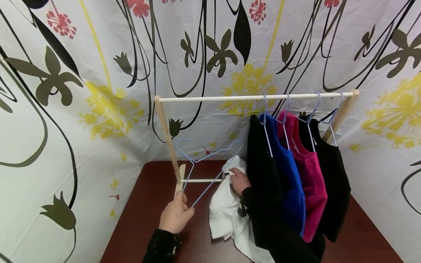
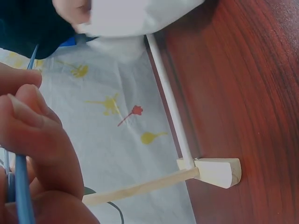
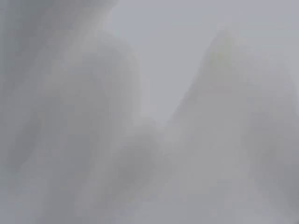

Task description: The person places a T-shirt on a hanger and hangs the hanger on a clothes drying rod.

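My left hand [image 1: 177,215] pinches one end of a light blue wire hanger [image 1: 194,161], holding it in front of the rack's left side with the hook pointing up and left. In the left wrist view the blue wire [image 2: 22,186] passes between curled fingers [image 2: 46,140]. My right hand [image 1: 240,180] grips a white garment [image 1: 223,215] near its top edge. This cloth hangs down over the table, and the hanger's far end overlaps its top in the head view. Blurred pale cloth [image 3: 210,154] fills the right wrist view, hiding the fingers there.
A wooden rack with a white top rail [image 1: 210,98] stands on a dark red table [image 1: 141,219]. On its right half hang black, blue [image 1: 291,190], pink [image 1: 310,182] and black garments [image 1: 335,186], close beside my right arm. A flower-patterned curtain [image 1: 197,47] surrounds the table.
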`<state>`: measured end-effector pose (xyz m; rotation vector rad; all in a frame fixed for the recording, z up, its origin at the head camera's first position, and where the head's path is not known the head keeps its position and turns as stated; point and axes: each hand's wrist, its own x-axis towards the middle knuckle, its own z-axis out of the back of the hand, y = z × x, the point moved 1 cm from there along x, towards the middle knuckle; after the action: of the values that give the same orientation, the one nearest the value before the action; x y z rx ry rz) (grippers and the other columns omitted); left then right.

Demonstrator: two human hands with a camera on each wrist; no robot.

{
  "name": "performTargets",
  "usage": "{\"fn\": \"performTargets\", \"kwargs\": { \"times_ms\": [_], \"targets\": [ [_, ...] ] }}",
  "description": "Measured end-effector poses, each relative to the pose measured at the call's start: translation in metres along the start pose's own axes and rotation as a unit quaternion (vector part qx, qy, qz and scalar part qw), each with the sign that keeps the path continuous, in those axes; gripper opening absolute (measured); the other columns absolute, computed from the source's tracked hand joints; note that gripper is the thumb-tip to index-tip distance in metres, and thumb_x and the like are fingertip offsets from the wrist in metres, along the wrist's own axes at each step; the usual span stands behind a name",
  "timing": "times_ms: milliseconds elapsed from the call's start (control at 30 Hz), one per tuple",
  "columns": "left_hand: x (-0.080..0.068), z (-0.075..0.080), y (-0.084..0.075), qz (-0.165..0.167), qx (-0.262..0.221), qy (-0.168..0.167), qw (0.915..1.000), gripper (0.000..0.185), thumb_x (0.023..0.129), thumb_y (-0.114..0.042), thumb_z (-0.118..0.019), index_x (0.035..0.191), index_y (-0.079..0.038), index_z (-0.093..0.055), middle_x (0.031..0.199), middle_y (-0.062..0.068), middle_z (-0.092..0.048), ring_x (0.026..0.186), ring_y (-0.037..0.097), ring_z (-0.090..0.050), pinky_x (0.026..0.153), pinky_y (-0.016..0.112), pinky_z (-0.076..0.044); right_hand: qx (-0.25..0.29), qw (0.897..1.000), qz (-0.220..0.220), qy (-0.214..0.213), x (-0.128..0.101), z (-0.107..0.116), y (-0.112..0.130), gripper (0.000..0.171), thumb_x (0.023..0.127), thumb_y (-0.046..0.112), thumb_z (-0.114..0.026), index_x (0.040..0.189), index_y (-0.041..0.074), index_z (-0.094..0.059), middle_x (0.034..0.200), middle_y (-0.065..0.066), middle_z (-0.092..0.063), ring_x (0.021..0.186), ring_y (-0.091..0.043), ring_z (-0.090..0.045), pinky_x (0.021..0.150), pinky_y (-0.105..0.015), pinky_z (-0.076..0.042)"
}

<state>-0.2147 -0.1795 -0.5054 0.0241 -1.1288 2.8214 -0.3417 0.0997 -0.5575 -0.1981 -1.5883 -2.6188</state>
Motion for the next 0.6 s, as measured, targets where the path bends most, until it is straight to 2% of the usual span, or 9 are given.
{"fn": "performTargets", "kwargs": {
  "times_ms": [33, 100, 167, 200, 267, 333, 400, 500, 600],
  "targets": [
    [0.0, 0.0, 0.0, -0.002, 0.0, -0.003, 1.0, 0.034, 0.088, -0.024, -0.075, 0.103, -0.014, -0.047, 0.066, -0.008, -0.059, 0.054, 0.014, -0.053, 0.054, 0.034, -0.039, 0.059, 0.998, -0.001, 0.009, 0.0, 0.002, 0.004, 0.03, 0.095, 0.0, -0.045, 0.118, 0.001, -0.064, 0.108, -0.011, -0.067, 0.091, -0.024, -0.062, 0.08, -0.035, -0.048],
    [0.0, 0.0, -0.001, -0.005, -0.001, -0.006, 1.0, 0.034, 0.088, -0.024, -0.076, 0.103, -0.014, -0.047, 0.066, -0.008, -0.059, 0.055, 0.013, -0.053, 0.055, 0.034, -0.039, 0.172, 0.985, -0.01, 0.032, 0.001, 0.005, 0.009, 0.031, 0.091, -0.005, -0.042, 0.115, -0.001, -0.061, 0.102, -0.009, -0.063, 0.084, -0.02, -0.058, 0.074, -0.03, -0.046],
    [-0.001, 0.0, -0.002, -0.008, -0.001, -0.008, 0.9999, 0.034, 0.088, -0.023, -0.076, 0.103, -0.013, -0.047, 0.067, -0.008, -0.059, 0.055, 0.013, -0.053, 0.055, 0.034, -0.039, 0.241, 0.969, -0.022, 0.048, 0.0, 0.008, 0.01, 0.032, 0.088, -0.009, -0.041, 0.115, -0.004, -0.057, 0.101, -0.01, -0.06, 0.081, -0.019, -0.057, 0.071, -0.03, -0.046],
    [-0.001, 0.0, -0.003, -0.007, -0.002, -0.009, 0.9999, 0.034, 0.088, -0.023, -0.076, 0.103, -0.013, -0.047, 0.067, -0.008, -0.059, 0.055, 0.013, -0.053, 0.055, 0.034, -0.039, 0.254, 0.965, -0.029, 0.053, 0.0, 0.01, 0.009, 0.032, 0.088, -0.009, -0.039, 0.116, -0.005, -0.055, 0.104, -0.01, -0.059, 0.082, -0.019, -0.057, 0.072, -0.03, -0.046],
    [-0.001, -0.001, -0.004, -0.01, -0.001, -0.007, 0.9999, 0.033, 0.088, -0.022, -0.076, 0.103, -0.013, -0.047, 0.067, -0.008, -0.059, 0.055, 0.013, -0.052, 0.055, 0.034, -0.039, 0.229, 0.971, -0.036, 0.052, -0.004, 0.015, 0.002, 0.035, 0.089, -0.01, -0.038, 0.12, -0.004, -0.053, 0.107, -0.014, -0.058, 0.079, -0.021, -0.056, 0.069, -0.031, -0.045],
    [-0.001, -0.002, -0.004, -0.007, -0.001, -0.004, 1.0, 0.033, 0.088, -0.022, -0.076, 0.102, -0.013, -0.047, 0.067, -0.008, -0.059, 0.055, 0.014, -0.053, 0.055, 0.034, -0.04, 0.153, 0.986, -0.041, 0.047, -0.008, 0.02, -0.007, 0.037, 0.09, -0.009, -0.039, 0.125, -0.003, -0.051, 0.112, -0.018, -0.058, 0.077, -0.024, -0.055, 0.067, -0.033, -0.043],
    [-0.001, -0.004, -0.004, -0.007, -0.002, -0.001, 1.0, 0.033, 0.088, -0.023, -0.075, 0.102, -0.013, -0.047, 0.066, -0.008, -0.059, 0.055, 0.014, -0.053, 0.055, 0.034, -0.04, 0.069, 0.997, -0.022, 0.037, -0.014, 0.023, -0.017, 0.038, 0.088, -0.008, -0.041, 0.126, -0.005, -0.048, 0.111, -0.023, -0.057, 0.074, -0.026, -0.052, 0.063, -0.034, -0.041],
    [-0.001, -0.005, -0.005, -0.005, -0.006, 0.0, 1.0, 0.033, 0.088, -0.023, -0.075, 0.103, -0.014, -0.048, 0.065, -0.008, -0.059, 0.055, 0.014, -0.054, 0.054, 0.034, -0.041, 0.006, 1.0, 0.005, -0.008, -0.019, 0.022, -0.021, 0.036, 0.087, -0.009, -0.041, 0.123, -0.009, -0.047, 0.105, -0.025, -0.055, 0.077, -0.03, -0.052, 0.064, -0.038, -0.042],
    [-0.001, -0.007, -0.005, -0.007, -0.005, 0.001, 1.0, 0.034, 0.087, -0.024, -0.076, 0.103, -0.014, -0.048, 0.065, -0.008, -0.059, 0.055, 0.013, -0.054, 0.054, 0.035, -0.041, -0.022, 0.995, 0.069, -0.064, -0.02, 0.021, -0.009, 0.025, 0.087, -0.01, -0.046, 0.108, -0.008, -0.058, 0.094, -0.018, -0.057, 0.079, -0.03, -0.054, 0.069, -0.042, -0.044]
  ]
}}
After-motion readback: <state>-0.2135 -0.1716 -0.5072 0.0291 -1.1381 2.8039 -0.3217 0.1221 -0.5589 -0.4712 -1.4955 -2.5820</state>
